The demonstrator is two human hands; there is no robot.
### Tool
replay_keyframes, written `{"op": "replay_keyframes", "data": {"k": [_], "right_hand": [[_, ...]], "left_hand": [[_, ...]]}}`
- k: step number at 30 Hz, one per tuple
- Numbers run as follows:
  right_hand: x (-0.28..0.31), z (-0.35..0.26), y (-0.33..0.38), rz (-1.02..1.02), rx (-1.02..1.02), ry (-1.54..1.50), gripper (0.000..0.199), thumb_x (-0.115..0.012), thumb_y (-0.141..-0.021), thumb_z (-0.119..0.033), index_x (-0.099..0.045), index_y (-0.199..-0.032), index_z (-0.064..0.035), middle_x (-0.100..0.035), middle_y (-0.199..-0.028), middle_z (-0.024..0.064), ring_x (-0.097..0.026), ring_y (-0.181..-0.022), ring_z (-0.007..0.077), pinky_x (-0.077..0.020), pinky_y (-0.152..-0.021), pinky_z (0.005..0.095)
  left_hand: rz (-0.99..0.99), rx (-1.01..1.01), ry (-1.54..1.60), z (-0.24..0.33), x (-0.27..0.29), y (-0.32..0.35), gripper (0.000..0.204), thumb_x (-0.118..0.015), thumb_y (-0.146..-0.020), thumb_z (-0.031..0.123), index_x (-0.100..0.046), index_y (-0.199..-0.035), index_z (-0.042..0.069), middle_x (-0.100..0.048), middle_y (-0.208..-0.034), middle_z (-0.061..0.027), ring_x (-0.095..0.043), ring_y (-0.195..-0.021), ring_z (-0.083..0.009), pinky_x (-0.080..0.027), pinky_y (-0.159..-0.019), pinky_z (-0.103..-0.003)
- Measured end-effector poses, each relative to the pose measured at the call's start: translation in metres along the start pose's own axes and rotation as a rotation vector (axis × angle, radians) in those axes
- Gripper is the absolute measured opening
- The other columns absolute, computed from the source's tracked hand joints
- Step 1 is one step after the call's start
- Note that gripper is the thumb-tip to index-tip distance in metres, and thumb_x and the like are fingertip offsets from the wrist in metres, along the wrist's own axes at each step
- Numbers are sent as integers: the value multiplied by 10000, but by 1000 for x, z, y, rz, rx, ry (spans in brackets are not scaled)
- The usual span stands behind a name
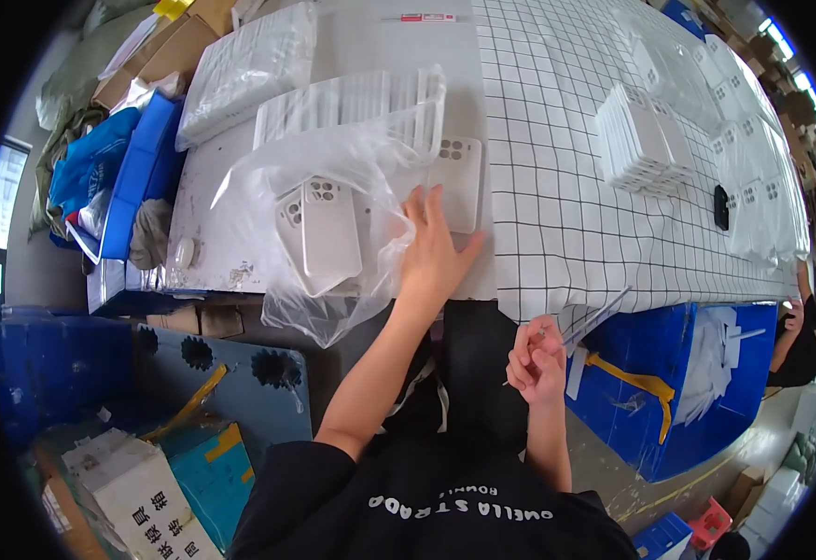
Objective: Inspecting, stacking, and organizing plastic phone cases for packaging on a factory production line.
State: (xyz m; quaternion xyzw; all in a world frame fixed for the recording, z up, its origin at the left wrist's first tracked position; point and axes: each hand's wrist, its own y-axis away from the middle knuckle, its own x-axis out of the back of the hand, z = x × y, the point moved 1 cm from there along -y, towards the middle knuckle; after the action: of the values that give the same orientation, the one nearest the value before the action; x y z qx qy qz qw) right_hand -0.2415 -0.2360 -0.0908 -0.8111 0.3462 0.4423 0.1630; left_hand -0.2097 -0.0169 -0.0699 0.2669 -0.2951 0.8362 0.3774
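Near the frame's centre, the left hand [434,250] lies flat with fingers spread, holding nothing, touching a clear plastic bag [333,201] of white phone cases [330,229]. Lower right of centre, the right hand [537,359] is curled around a thin stick [594,320].

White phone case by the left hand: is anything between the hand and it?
Nothing visible. The left hand lies flat on the table, fingertips at the white phone case; the clear plastic bag sits to its left.
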Motion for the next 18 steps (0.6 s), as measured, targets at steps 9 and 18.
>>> {"op": "replay_keyframes", "data": {"k": [9, 18], "right_hand": [[-27, -44, -67, 530, 181, 1140, 403, -616, -845, 25, -484, -1216, -63, -487, -709, -9, -397, -512, 39, -350, -464, 212], [25, -75, -120, 581, 290, 2022, 377, -665, -828, -26, -634, -1195, -108, -553, -976, 42, -503, -780, 156, -463, -684, 285]], "left_hand": [[-96, -263, 406, -15, 45, 72, 355, -652, -770, -17, -591, -1113, 48, -560, -1183, -139, -569, -1021, -326, -484, -860, -392], [51, 162, 313, -118, 110, 218, 196, -540, -770, -114, -606, -905, 12, -619, -902, -110, -610, -825, -235, -488, -720, -304]]}}
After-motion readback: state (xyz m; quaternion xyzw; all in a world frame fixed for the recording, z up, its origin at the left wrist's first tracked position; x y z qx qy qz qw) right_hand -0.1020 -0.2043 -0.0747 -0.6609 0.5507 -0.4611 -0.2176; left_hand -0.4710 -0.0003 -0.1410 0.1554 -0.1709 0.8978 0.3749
